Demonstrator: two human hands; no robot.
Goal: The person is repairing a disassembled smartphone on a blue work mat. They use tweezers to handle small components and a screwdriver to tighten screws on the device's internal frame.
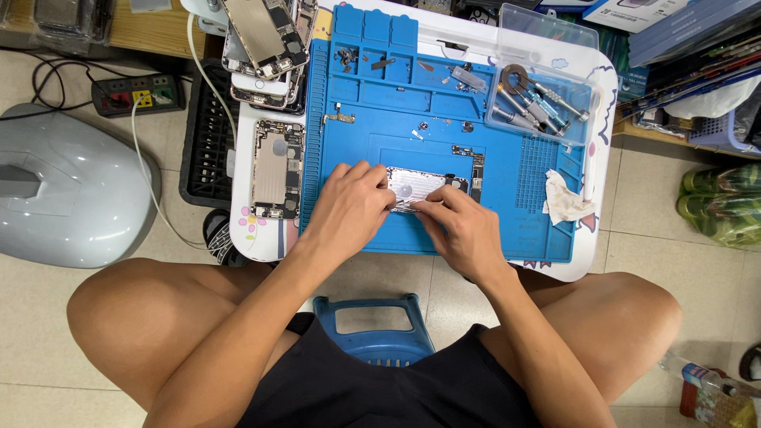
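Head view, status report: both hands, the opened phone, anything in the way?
Left hand, right hand both on opened silver phone chassis, blue silicone mat. Crumpled white tissue beside, clear.

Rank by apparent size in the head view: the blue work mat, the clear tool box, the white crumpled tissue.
1. blue work mat, by far the largest
2. clear tool box
3. white crumpled tissue, the smallest
All lie on one table, so nearness hardly matters.

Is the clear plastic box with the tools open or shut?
Open. The clear plastic box has its lid tipped back, and the screwdrivers lie uncovered inside.
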